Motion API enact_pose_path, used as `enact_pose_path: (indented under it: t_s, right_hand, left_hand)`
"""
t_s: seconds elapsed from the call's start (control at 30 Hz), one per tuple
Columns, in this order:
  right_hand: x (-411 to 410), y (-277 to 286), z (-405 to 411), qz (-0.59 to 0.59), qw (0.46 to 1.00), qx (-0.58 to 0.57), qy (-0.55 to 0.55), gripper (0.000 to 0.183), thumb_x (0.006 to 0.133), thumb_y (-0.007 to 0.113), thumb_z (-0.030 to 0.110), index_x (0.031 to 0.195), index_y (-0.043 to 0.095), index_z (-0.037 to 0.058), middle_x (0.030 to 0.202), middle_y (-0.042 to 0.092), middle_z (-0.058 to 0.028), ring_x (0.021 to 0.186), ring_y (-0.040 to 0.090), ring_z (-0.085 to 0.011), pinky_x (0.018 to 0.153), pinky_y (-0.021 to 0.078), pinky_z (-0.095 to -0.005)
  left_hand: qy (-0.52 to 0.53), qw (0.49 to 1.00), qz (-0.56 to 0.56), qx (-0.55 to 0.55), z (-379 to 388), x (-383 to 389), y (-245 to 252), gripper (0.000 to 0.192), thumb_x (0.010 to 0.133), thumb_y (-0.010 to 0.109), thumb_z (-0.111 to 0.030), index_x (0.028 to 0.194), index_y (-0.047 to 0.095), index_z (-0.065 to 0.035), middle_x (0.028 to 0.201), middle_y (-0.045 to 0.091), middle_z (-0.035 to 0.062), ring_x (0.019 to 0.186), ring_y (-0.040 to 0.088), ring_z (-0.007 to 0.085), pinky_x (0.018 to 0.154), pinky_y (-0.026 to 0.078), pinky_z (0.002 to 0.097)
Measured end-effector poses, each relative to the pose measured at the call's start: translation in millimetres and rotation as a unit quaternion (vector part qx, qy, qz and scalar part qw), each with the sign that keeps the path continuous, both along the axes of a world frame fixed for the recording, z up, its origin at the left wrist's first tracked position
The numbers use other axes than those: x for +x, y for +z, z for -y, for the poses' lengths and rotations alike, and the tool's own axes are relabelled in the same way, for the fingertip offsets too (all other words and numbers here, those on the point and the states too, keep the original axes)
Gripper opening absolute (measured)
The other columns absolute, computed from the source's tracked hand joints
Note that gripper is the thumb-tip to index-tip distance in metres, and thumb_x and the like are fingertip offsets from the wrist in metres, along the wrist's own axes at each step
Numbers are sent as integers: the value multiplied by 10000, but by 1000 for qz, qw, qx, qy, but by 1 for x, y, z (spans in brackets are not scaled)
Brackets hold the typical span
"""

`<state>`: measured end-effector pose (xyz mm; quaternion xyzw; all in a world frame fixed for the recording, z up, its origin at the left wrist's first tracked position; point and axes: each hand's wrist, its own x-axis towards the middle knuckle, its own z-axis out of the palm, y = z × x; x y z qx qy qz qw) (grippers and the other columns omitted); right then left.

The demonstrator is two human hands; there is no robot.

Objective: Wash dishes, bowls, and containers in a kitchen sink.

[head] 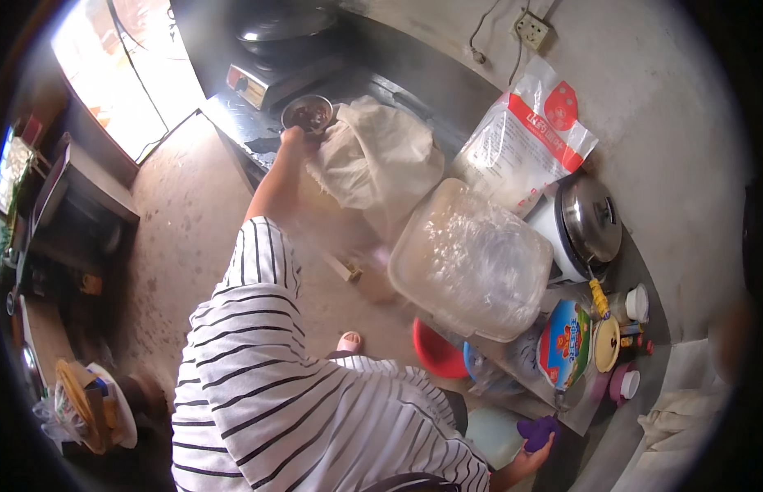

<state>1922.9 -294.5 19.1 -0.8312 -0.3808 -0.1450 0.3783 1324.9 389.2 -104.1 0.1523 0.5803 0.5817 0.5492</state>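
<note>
My left hand (pixel 300 140) is stretched out to the counter and grips the near rim of a small metal bowl (pixel 307 113) with dark contents. Right beside it, a rumpled off-white cloth (pixel 381 150) is draped over something hidden. Low on the right, my right hand (pixel 533 458) has its fingers around a purple object (pixel 539 432), whose kind I cannot tell. Close to that hand is a pale, rounded container (pixel 493 435), partly covered by my striped sleeve.
A translucent plastic bin (pixel 474 261) sits along the counter, near a printed plastic bag (pixel 523 144) and a lidded pot (pixel 589 218). Below stands a red basin (pixel 438 347). Beyond the bowl is a cooktop (pixel 258 86). A socket (pixel 531 31) with cords is on the wall.
</note>
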Motion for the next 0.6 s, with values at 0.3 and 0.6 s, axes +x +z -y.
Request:
enact_pose_path:
  t_s: [0.3,0.6]
  right_hand:
    - [14,-40,-2,-116,993,29,-18,415,726,581,207,1105,491,68,1047,489,-82,913,485,-223,736,397,-369]
    - [40,-35,-22,-605,749,238,-127,398,707,606,329,1042,519,131,1039,509,-15,947,463,-169,703,380,-351]
  left_hand:
    - [-121,979,-132,96,79,-11,106,271,740,469,-146,829,525,104,675,556,183,554,574,256,470,473,325]
    - [-548,811,-106,175,197,159,225,214,743,438,-83,819,517,101,700,587,203,564,603,244,510,510,303]
